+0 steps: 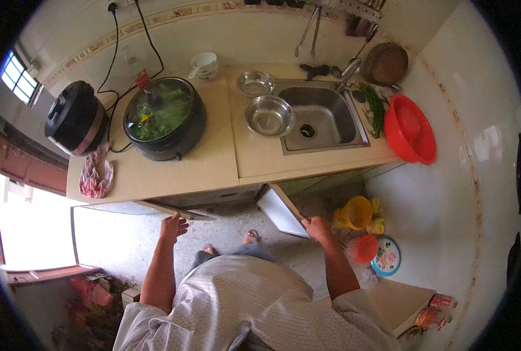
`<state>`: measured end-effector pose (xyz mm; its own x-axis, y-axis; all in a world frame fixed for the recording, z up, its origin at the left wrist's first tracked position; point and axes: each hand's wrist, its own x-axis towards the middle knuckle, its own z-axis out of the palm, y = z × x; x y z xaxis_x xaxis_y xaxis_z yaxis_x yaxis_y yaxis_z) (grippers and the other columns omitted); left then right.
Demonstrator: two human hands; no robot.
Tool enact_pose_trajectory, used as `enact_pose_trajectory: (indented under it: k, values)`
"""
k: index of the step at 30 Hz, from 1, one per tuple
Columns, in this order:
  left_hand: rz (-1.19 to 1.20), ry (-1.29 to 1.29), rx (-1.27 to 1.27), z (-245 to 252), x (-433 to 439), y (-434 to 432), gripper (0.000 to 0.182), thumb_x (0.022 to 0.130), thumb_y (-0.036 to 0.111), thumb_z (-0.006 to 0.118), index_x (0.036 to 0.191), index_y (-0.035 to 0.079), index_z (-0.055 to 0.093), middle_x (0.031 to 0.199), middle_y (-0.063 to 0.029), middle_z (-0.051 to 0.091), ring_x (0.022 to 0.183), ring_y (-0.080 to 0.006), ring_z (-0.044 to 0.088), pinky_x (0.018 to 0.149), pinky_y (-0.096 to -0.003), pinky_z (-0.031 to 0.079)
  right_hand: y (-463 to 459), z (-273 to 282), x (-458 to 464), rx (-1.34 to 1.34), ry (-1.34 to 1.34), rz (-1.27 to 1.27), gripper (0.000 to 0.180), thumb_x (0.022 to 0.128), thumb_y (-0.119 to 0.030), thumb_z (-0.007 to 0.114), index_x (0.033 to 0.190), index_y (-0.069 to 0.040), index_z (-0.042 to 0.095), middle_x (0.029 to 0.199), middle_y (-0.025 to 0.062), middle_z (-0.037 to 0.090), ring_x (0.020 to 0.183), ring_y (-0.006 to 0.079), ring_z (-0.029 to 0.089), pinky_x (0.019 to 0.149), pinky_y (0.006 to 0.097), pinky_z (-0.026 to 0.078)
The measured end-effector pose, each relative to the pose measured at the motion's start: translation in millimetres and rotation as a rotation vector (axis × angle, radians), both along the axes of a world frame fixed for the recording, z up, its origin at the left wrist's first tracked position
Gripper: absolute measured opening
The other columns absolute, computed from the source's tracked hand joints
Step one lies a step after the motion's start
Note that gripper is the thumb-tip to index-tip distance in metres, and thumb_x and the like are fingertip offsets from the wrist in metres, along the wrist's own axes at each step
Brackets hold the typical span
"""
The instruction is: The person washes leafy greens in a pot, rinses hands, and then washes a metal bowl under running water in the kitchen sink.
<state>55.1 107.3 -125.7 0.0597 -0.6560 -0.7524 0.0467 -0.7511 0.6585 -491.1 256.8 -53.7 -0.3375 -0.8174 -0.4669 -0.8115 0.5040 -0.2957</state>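
Note:
Before me, the two doors under the counter stand swung outward. My left hand [171, 228] is at the edge of the left cabinet door [160, 208], its fingers apart and a fingertip against or very near the edge. My right hand [317, 228] grips the free edge of the right cabinet door [282, 215], whose white inner face shows. Between the doors the cabinet's inside [225, 195] is dark, and its contents cannot be made out.
On the counter [216, 162] stand an electric pan [168, 145] with greens under its glass lid, a black cooker [74, 118], metal bowls [269, 116], a sink [326, 109] and a red basin [409, 127]. Yellow [357, 213] and red buckets [365, 248] stand on the floor to the right.

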Motion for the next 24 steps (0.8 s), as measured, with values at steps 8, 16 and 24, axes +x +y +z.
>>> enact_pose_trajectory:
  k: [8,16,24]
  values:
    - [-0.010,0.182,-0.078,16.1,-21.0,-22.8,0.074,0.099,0.014,0.054,0.158,0.026,0.011,0.119,-0.0188,0.062,0.100,-0.0318,0.066,0.079,-0.0459,0.058,6.2,6.7,80.4,0.059,-0.114,-0.037,0.053,0.090,-0.047,0.053,0.089,0.003,0.072,0.088,0.0269,0.068,0.084,0.0447,0.067,0.079,0.0494,0.052]
    - [-0.160,0.184,-0.090,35.3,1.5,-21.7,0.082,0.097,0.017,0.059,0.158,0.036,0.007,0.136,-0.0211,0.053,0.111,-0.0352,0.062,0.088,-0.0498,0.054,-39.0,-52.6,196.9,0.029,-0.492,-0.069,0.052,0.093,-0.048,0.054,0.081,-0.001,0.071,0.076,0.0202,0.069,0.077,0.0408,0.068,0.072,0.0491,0.052]
    - [-0.360,0.275,-0.185,30.0,22.6,-18.8,0.058,0.097,0.027,0.058,0.149,0.026,0.033,0.120,-0.0083,0.064,0.102,-0.0271,0.064,0.082,-0.0452,0.053,-135.6,-72.7,279.8,-0.275,-0.470,-0.025,0.034,0.092,-0.037,0.061,0.095,-0.004,0.068,0.075,0.0129,0.069,0.064,0.0258,0.068,0.061,0.0399,0.053]
